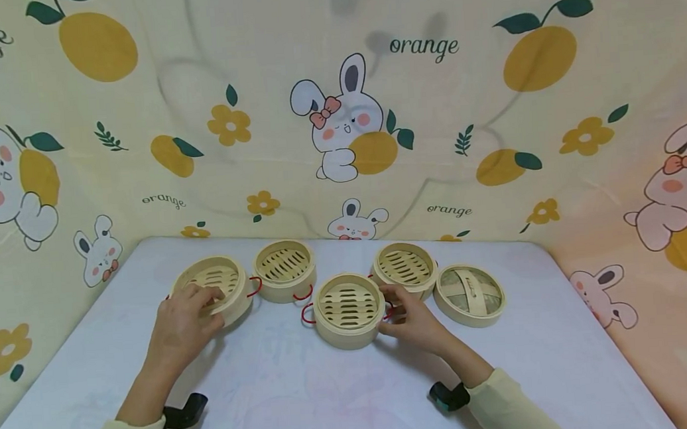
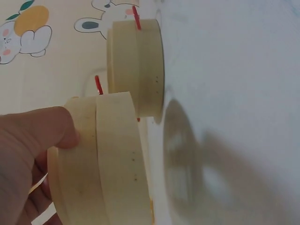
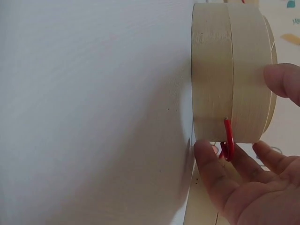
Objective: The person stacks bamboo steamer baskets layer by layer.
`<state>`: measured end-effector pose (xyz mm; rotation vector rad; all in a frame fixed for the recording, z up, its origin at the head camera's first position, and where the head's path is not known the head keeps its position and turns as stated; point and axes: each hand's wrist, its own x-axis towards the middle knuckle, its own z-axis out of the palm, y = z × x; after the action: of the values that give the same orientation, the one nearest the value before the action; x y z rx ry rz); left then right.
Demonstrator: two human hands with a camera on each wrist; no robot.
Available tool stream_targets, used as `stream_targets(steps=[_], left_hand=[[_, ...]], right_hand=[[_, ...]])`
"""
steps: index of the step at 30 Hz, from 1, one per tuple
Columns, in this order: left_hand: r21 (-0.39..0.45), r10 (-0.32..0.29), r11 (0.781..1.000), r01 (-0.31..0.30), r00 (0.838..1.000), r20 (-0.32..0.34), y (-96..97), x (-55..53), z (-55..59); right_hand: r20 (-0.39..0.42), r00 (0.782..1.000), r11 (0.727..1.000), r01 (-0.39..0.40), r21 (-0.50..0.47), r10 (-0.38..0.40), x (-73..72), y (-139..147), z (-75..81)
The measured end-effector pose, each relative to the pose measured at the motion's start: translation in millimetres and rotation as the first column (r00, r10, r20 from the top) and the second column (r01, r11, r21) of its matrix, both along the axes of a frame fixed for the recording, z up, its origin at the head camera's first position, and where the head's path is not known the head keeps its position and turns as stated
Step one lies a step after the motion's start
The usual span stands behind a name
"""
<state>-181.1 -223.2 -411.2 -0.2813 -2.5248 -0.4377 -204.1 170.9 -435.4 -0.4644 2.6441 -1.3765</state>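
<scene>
My left hand (image 1: 180,325) grips a round bamboo steamer basket (image 1: 238,308) by its rim, thumb on the outer side and fingers over the slatted inside. In the left wrist view this steamer (image 2: 117,159) is tilted, raised off the table with a shadow below. My right hand (image 1: 413,322) holds the right side of the front steamer basket (image 1: 350,337), which stands on the table. The right wrist view has the thumb on that steamer's (image 3: 213,75) wall and the fingers by its red loop handle (image 3: 228,140).
Another steamer basket (image 1: 286,291) with a red loop stands behind, between the two held ones. To the right are a further slatted basket (image 1: 407,266) and a woven steamer lid (image 1: 474,292) with a strap. All are on a white table (image 1: 309,403) against a printed cloth backdrop (image 1: 282,19).
</scene>
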Motion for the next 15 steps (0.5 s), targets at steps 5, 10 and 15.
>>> stream_targets(steps=[5, 10, 15], left_hand=[[0.047, 0.005, 0.999, -0.003, 1.0, -0.024, 3.9, 2.7, 4.9], [0.072, -0.035, 0.997, 0.039, 0.998, -0.061, 10.3, 2.2, 10.5], [0.079, -0.08, 0.993, 0.085, 0.995, -0.061, 21.1, 0.1, 17.0]], right_hand=[[0.029, 1.0, 1.0, 0.002, -0.03, -0.001, 5.9, -5.2, 11.4], [0.052, 0.999, 0.999, -0.002, -0.052, 0.005, 16.1, -10.7, 29.4], [0.052, 0.998, 0.997, -0.021, -0.076, 0.025, 15.9, -8.9, 28.7]])
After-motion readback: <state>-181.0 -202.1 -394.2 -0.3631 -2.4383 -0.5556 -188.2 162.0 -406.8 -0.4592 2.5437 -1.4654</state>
